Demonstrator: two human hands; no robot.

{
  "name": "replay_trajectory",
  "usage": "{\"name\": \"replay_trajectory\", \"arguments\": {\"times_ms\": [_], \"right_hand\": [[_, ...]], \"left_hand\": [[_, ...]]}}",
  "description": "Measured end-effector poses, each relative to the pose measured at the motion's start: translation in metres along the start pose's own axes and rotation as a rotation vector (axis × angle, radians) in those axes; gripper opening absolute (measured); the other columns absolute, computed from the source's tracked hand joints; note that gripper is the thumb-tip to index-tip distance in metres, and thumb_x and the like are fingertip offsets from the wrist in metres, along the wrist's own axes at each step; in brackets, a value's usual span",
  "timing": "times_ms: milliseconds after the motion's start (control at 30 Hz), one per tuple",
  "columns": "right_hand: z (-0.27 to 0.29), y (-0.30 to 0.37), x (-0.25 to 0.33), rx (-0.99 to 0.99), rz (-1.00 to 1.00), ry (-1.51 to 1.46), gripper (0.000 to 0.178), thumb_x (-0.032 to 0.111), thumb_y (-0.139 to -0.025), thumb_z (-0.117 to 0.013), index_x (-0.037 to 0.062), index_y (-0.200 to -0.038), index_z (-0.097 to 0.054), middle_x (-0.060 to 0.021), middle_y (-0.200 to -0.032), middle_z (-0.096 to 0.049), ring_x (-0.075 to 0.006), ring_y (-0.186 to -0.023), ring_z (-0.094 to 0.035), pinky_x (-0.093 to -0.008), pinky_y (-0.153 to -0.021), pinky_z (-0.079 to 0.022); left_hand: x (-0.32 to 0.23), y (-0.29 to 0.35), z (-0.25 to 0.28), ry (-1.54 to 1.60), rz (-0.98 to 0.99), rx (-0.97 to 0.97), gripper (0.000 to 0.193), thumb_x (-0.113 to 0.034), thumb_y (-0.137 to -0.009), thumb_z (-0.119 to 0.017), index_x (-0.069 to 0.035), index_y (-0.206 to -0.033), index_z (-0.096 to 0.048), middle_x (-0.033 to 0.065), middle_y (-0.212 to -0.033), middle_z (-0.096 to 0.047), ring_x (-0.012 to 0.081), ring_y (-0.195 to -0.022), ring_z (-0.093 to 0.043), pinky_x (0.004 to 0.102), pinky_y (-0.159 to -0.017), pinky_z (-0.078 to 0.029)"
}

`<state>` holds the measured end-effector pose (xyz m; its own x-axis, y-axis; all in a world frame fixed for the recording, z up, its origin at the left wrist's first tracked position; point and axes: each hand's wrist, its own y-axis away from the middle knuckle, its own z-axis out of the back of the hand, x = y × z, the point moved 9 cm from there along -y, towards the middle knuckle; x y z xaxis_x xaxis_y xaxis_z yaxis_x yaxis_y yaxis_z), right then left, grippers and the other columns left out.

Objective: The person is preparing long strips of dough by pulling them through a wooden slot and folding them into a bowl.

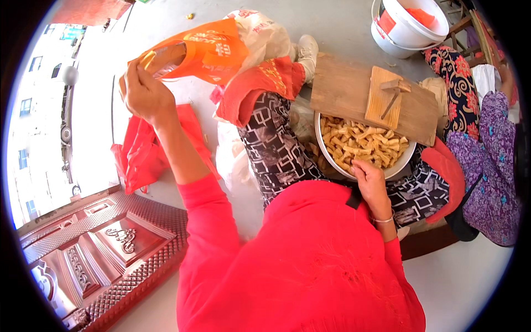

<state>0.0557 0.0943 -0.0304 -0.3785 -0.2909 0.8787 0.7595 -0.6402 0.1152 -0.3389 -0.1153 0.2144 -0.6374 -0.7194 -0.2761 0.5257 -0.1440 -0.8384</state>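
Observation:
Raised at the upper left, my left hand (145, 94) is closed on the handle of an orange carrier bag (221, 47). The bag stretches to the right, its mouth partly spread. My right hand (369, 180) is at the near rim of a round white basin (326, 145), fingers curled together. Whether it pinches a piece or the rim, I cannot make out. Yellow-brown chunky strips (362, 141) of food fill the basin. Across its far side lies a wooden board (343, 83), bearing a smaller board (380, 91) with a wooden block and thin metal piece.
A red bag (141, 157) lies on the floor at left, near a carved brown door (110, 238). White plastic bags (263, 36) rest beyond my knee. A white bucket (406, 27) stands at upper right. Another person in purple patterned clothes (492, 171) sits at right.

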Motion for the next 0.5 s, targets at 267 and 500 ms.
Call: {"name": "replay_trajectory", "arguments": {"times_ms": [267, 500], "right_hand": [[-0.002, 0.001, 0.002, -0.019, 0.006, 0.071, 0.014, 0.008, -0.085, -0.063, -0.0004, -0.096, -0.065, -0.0174, -0.081, -0.065, -0.0313, -0.072, -0.064, -0.0331, -0.063, -0.049], [-0.006, 0.008, -0.011, 0.046, -0.036, 0.039, 0.013, 0.009, -0.086, -0.062, -0.0007, -0.094, -0.065, -0.0178, -0.081, -0.064, -0.0327, -0.071, -0.063, -0.0353, -0.063, -0.049]], "left_hand": [[-0.124, 0.13, -0.049, 0.51, -0.216, 0.48, 0.012, -0.005, -0.09, -0.058, 0.002, -0.096, -0.065, 0.015, -0.087, -0.064, 0.0283, -0.081, -0.061, 0.0363, -0.076, -0.048], [-0.141, 0.384, -0.112, -0.014, -0.747, 1.655, 0.017, -0.015, -0.08, -0.055, -0.006, -0.083, -0.07, 0.0167, -0.086, -0.068, 0.0328, -0.077, -0.066, 0.0456, -0.073, -0.05]]}}
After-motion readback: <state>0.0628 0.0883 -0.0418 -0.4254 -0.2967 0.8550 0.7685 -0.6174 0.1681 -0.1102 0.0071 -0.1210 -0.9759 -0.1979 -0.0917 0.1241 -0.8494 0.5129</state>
